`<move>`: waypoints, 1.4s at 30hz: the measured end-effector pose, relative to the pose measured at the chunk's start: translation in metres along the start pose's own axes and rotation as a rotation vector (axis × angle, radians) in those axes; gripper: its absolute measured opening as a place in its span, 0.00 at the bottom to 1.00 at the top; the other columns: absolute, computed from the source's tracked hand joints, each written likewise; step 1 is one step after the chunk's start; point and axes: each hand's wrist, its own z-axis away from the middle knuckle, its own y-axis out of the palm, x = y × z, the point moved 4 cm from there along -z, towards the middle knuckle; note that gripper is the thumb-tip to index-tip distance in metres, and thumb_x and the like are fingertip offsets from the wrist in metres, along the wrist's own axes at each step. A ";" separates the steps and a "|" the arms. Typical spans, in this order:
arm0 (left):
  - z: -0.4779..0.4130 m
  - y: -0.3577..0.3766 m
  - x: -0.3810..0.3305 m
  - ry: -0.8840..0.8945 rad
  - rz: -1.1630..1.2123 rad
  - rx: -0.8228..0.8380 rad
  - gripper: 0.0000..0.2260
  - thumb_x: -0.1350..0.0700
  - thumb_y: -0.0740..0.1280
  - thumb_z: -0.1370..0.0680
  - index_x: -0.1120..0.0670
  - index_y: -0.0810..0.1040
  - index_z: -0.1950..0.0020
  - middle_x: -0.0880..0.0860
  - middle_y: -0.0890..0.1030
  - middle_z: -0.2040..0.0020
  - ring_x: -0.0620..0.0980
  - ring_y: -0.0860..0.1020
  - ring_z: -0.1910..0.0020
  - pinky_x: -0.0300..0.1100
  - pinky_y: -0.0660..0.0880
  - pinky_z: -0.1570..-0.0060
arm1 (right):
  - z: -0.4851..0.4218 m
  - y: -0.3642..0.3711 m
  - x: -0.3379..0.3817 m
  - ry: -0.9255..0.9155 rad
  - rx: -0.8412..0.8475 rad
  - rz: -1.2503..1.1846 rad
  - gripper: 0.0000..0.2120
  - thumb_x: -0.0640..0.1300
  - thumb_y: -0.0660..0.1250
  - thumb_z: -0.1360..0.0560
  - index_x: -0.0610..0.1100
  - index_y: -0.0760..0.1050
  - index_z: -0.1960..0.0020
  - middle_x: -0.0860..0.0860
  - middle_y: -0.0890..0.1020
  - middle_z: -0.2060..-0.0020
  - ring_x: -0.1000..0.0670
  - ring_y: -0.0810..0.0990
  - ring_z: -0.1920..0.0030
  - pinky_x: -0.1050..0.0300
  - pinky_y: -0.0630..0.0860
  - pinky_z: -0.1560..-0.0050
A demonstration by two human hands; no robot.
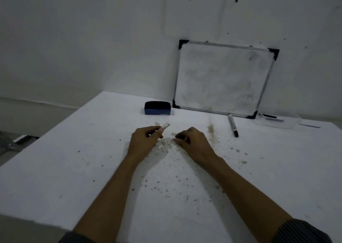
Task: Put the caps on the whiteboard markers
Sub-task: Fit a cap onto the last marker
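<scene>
Head view: both bare forearms reach up from the bottom of the frame over a white, speckled worktop (92, 168). The left hand (145, 142), just left of centre, has its grip pinched on a whiteboard marker (164, 127), whose pale end sticks out toward the upper right past the fingertips. The right hand (194, 142), just right of centre, is curled with its fingers pressed together, knuckles up; something dark shows at its fingertips, but I cannot tell what it is.

A second marker (232, 125) lies on the worktop to the right of centre, well apart from both hands, its dark end pointing down the frame. A clear shallow tray (273, 123) sits at the right edge; a dark, thin item lies in it, too blurred to name. A small whiteboard (222, 79) leans against the wall at upper right, and a dark eraser (157, 108) sits just left of it.
</scene>
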 end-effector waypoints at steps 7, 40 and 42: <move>0.009 0.014 -0.014 0.100 -0.021 -0.009 0.03 0.35 0.69 0.25 0.30 0.81 0.56 0.45 0.88 0.61 0.42 0.82 0.66 0.48 0.84 0.59 | 0.048 -0.049 -0.013 0.142 -0.079 -0.431 0.10 0.51 0.68 0.19 0.46 0.84 0.47 0.53 0.89 0.58 0.54 0.86 0.63 0.59 0.84 0.61; 0.027 0.147 -0.042 0.033 0.187 0.342 0.14 0.49 0.75 0.23 0.49 0.86 0.39 0.49 0.89 0.56 0.43 0.78 0.69 0.33 0.74 0.67 | 0.070 -0.094 -0.097 0.512 -0.149 -1.172 0.12 0.46 0.71 0.21 0.42 0.86 0.41 0.50 0.87 0.50 0.52 0.80 0.59 0.55 0.78 0.50; 0.028 0.147 -0.042 0.036 0.182 0.337 0.14 0.50 0.76 0.24 0.50 0.86 0.39 0.48 0.89 0.58 0.41 0.77 0.71 0.32 0.73 0.68 | 0.071 -0.095 -0.098 0.501 -0.167 -1.135 0.12 0.47 0.72 0.22 0.43 0.86 0.42 0.51 0.87 0.54 0.52 0.79 0.59 0.55 0.78 0.52</move>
